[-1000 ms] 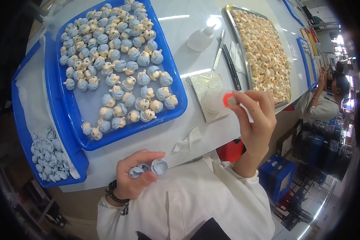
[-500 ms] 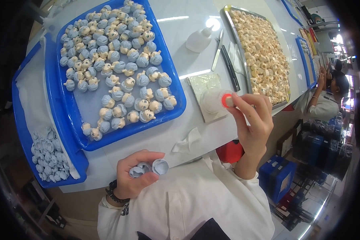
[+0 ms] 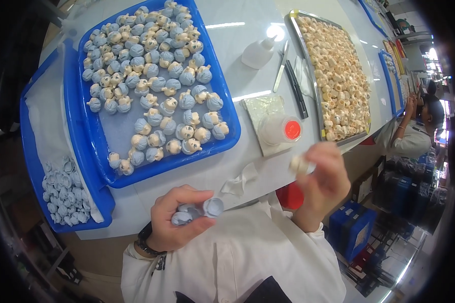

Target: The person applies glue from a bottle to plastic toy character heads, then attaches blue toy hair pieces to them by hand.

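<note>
My left hand (image 3: 174,219) is closed around several hollow grey-blue doll hair pieces (image 3: 213,207), one of them held at the fingertips with its opening showing. Smeared by motion, my right hand (image 3: 326,177) pinches a small cream doll head piece (image 3: 298,164) in front of my chest. Just beyond it stands a round translucent tub (image 3: 273,129) with a red disc (image 3: 292,130) on its top. The tub rests on a square wrapped pad (image 3: 260,104). A crumpled white tissue (image 3: 240,180) lies between my hands on the table.
At the left, a blue tray (image 3: 228,132) holds many doll heads with grey-blue hair. A blue bin (image 3: 29,146) beside it has loose hair pieces. Behind the tub are a white squeeze bottle (image 3: 258,54), tweezers (image 3: 281,68), a black pen-like tool (image 3: 297,91) and a metal-rimmed tray (image 3: 308,53) of cream pieces.
My right hand has drawn back from the red-topped tub toward my chest with the doll head piece in its fingers. My left hand keeps its hair pieces, almost unmoved.
</note>
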`<state>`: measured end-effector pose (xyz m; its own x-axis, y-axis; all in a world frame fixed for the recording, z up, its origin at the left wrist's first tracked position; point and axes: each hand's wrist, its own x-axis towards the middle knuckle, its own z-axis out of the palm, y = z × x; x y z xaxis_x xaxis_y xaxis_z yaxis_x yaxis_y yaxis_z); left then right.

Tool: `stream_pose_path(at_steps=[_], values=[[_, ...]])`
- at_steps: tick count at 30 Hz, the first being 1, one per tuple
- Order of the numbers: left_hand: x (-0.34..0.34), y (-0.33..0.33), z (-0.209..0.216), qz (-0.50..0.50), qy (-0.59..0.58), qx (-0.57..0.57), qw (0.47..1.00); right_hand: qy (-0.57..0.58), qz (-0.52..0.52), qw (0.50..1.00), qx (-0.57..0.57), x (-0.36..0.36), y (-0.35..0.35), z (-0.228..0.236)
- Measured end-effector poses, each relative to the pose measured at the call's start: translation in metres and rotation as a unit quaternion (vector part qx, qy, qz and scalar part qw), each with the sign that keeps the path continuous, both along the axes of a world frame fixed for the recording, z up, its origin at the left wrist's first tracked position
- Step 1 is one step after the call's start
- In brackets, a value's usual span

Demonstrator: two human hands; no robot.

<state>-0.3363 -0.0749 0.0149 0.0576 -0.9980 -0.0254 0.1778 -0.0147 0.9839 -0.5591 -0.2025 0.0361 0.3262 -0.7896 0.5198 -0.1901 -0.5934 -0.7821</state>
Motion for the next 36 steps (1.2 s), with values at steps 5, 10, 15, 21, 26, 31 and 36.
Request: stream_pose_path(at_steps=[5, 10, 15, 21, 26, 31, 36], values=[[-0.003, -0.012, 0.006, -0.006, -0.075, -0.067, 0.995, -0.016, 0.239, 0.969, 0.054, 0.028, 0.012, 0.011], [0.0, -0.01, 0.009, -0.018, -0.084, -0.062, 0.994, 0.033, 0.248, 0.968, 0.024, 0.041, 0.015, 0.008], [0.002, -0.01, 0.009, -0.029, -0.106, -0.053, 0.993, 0.104, 0.24, 0.965, 0.015, 0.043, 0.014, 0.011], [0.004, -0.003, 0.01, -0.023, -0.149, -0.047, 0.987, 0.137, 0.254, 0.957, 0.021, 0.044, 0.014, 0.012], [0.007, 0.001, 0.011, -0.032, -0.165, -0.056, 0.984, 0.138, 0.256, 0.957, 0.003, 0.046, 0.019, 0.012], [0.011, 0.001, 0.008, -0.073, -0.077, -0.051, 0.993, 0.112, 0.246, 0.962, -0.036, 0.05, 0.029, 0.004], [0.013, 0.006, 0.004, -0.094, 0.087, 0.02, 0.992, 0.091, 0.168, 0.975, -0.11, 0.067, 0.044, -0.002]])
